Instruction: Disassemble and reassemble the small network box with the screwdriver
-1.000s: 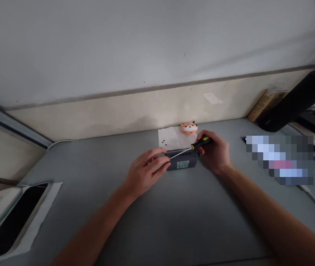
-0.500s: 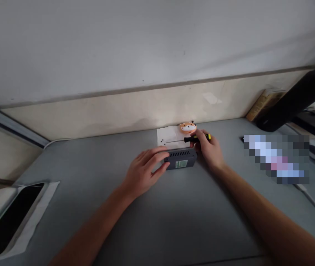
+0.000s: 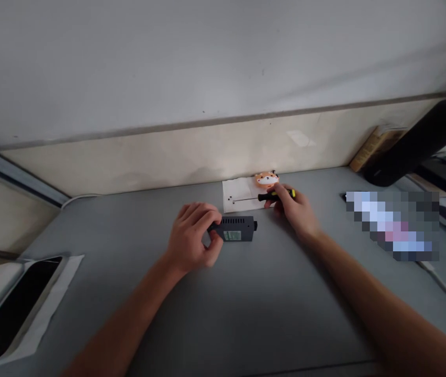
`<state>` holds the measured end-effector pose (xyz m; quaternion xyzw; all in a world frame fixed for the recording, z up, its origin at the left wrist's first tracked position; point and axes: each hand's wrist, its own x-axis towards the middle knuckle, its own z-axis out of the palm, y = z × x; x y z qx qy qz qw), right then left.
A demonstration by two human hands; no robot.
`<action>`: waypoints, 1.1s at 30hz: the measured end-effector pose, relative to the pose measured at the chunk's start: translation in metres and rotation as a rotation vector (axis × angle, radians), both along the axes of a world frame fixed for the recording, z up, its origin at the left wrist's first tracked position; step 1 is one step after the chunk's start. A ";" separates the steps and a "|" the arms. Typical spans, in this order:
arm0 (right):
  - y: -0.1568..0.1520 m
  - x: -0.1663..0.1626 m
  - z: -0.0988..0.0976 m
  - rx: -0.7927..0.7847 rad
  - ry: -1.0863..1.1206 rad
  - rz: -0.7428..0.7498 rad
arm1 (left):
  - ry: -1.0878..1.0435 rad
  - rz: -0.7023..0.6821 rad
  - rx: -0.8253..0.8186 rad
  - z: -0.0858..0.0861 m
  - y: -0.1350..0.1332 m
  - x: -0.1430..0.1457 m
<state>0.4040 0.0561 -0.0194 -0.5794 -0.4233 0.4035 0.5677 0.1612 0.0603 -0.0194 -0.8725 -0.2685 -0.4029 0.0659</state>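
L hand (image 3: 193, 235) is curled round the left end of a small dark grey box (image 3: 235, 229), thumb on the near side, fingers over the top; the box lies flat on the grey desk (image 3: 246, 314), roughly mid-desk, w/ a pale green label on its near face and vent slots along the top edge. R hand (image 3: 294, 210) is closed on the black-and-yellow handle of a screwdriver (image 3: 276, 195), just right of and behind the box, not touching it. The thin shaft points left and lies low over a white paper sheet (image 3: 242, 187); can't tell if it rests on the sheet. A few small dark dots (image 3: 231, 199) sit on that paper near the tip. An orange toy figure (image 3: 267, 180) stands at the sheet's far right corner, just behind the R hand's fingers, against the beige back panel (image 3: 168, 157). Far right: black monitor (image 3: 415, 141), tilted, w/ a brown box (image 3: 375, 147) leaning beside it. Near left corner: white tray w/ a dark opening (image 3: 7, 309).
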 end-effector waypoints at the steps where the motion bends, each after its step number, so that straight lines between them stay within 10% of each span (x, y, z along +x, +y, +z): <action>1: -0.001 -0.001 0.001 -0.007 -0.022 0.020 | -0.002 -0.004 0.004 0.000 0.000 -0.001; 33: -0.001 0.003 0.010 -0.016 0.451 -0.099 | 0.021 -0.030 0.067 -0.004 -0.010 0.018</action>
